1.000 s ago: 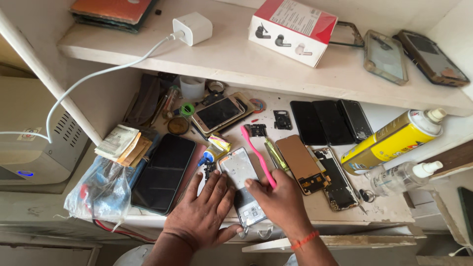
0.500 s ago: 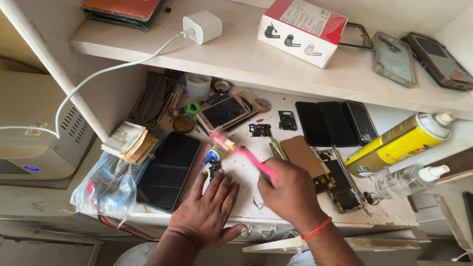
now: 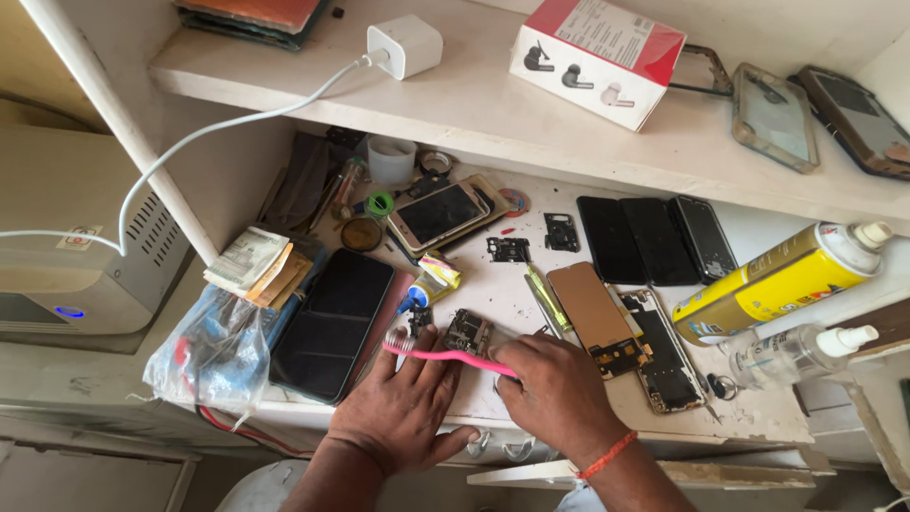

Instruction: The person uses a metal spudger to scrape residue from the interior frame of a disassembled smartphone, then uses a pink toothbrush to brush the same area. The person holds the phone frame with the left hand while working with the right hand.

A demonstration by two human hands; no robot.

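Toothbrush (image 3: 445, 356) now lower (right hand (image 3: 559, 393))

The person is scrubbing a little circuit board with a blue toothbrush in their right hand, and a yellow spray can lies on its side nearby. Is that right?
Almost. In the head view the toothbrush is pink, not blue. The rest holds: the right hand grips its handle, its bristle end is by the small circuit board under the left hand, and the yellow spray can lies on its side nearby.

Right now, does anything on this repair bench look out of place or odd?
Yes: a pink toothbrush, an odd tool among phone parts, is in the right hand, bristles by a small circuit board. The left hand lies flat beside it. A yellow spray can lies tipped over.
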